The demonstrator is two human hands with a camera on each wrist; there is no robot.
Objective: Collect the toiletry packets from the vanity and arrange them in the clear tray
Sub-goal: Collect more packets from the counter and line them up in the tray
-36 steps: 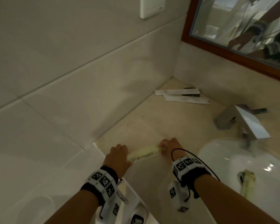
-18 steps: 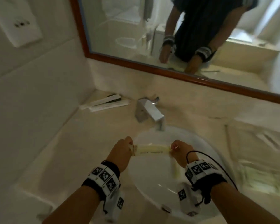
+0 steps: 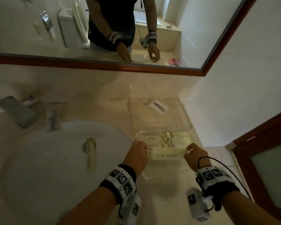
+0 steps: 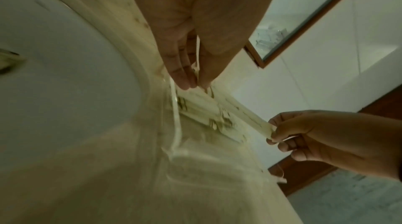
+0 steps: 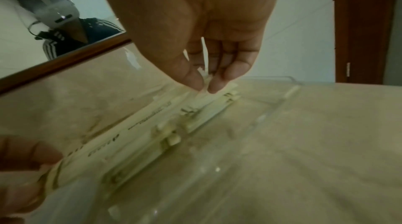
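Observation:
A long pale toiletry packet (image 3: 166, 155) hangs stretched between my two hands just over the clear tray (image 3: 159, 117), which sits on the vanity to the right of the sink. My left hand (image 3: 137, 152) pinches the packet's left end (image 4: 196, 79). My right hand (image 3: 194, 151) pinches its right end (image 5: 205, 81). Several similar pale packets (image 3: 170, 139) lie side by side in the tray's near part (image 5: 195, 121). One small white packet (image 3: 157, 106) with a pink mark lies at the tray's far end.
The white basin (image 3: 55, 159) lies to the left, with a pale packet (image 3: 90, 153) lying by its drain. A chrome tap (image 3: 19, 111) stands behind it. The mirror (image 3: 104, 30) runs along the back wall. A brown door frame (image 3: 266, 151) stands at the right.
Both hands have carried the packet from the vanity's left corner, across the basin, to over the tray on the right. The head view has swung right with them.

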